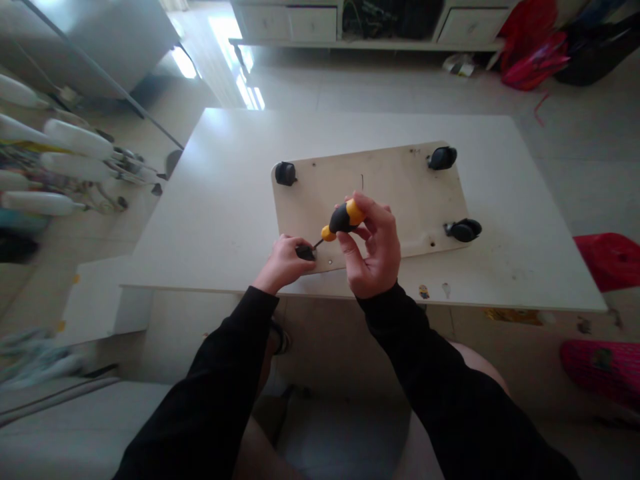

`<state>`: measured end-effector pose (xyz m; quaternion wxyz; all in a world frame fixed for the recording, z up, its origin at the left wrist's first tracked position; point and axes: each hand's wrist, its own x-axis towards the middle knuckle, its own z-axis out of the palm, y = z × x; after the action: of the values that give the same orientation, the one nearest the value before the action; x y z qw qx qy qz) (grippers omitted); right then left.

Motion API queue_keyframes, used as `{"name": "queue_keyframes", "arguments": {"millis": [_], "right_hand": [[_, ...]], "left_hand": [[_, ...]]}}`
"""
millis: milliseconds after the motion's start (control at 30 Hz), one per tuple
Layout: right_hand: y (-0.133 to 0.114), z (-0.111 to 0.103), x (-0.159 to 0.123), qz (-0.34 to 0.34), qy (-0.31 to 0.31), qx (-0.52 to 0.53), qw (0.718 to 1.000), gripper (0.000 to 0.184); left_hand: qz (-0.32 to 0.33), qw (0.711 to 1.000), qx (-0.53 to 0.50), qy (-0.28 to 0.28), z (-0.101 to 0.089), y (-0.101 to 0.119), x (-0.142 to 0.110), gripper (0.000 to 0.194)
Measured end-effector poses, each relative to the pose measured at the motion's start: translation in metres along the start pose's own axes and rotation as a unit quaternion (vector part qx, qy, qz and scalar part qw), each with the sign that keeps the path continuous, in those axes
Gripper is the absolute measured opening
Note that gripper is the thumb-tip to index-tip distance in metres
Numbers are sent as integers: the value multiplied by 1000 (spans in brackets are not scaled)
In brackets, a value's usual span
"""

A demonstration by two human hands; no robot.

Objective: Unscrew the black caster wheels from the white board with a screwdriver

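A cream board [340, 180] with rounded corners lies on the white table, black caster wheels up. My left hand [286, 262] grips the near-left caster [305, 253], its fingers wrapped around it at the board's corner. In my right hand [374, 247] is a black-and-yellow screwdriver [341, 218], held by the handle and tilted. Its tip points down to the near-left caster's base, where the exact contact is too small to make out. Other casters sit at the far-left corner [285, 173], the far-right corner [443, 158] and the near-right corner [465, 230].
The white table [215, 200] carries the board, with small stickers [424, 291] at its near edge. Beyond it stands a white cabinet [310, 23] with drawers. Red bags [530, 50] lie at the back right. White cylindrical parts [80, 138] are at the left.
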<state>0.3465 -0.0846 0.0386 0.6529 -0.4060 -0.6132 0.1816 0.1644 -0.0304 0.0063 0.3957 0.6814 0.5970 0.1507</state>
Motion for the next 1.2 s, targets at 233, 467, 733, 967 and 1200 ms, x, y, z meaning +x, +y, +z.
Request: {"name": "queue_keyframes", "arguments": {"millis": [233, 467, 733, 967, 1200], "right_hand": [[3, 0, 1, 29, 23, -14, 999, 60], [5, 2, 1, 32, 38, -27, 998, 56], [6, 3, 0, 40, 30, -21, 999, 55], [5, 3, 0, 45, 28, 9, 999, 53], [5, 0, 3, 51, 49, -7, 997, 48]], "left_hand": [[-3, 1000, 25, 5, 1, 1, 0, 28], [-10, 1000, 24, 9, 1, 1, 0, 28], [-2, 1000, 31, 0, 1, 2, 0, 27], [-15, 999, 38, -2, 1, 5, 0, 30], [-25, 999, 42, 6, 3, 7, -1, 26]]}}
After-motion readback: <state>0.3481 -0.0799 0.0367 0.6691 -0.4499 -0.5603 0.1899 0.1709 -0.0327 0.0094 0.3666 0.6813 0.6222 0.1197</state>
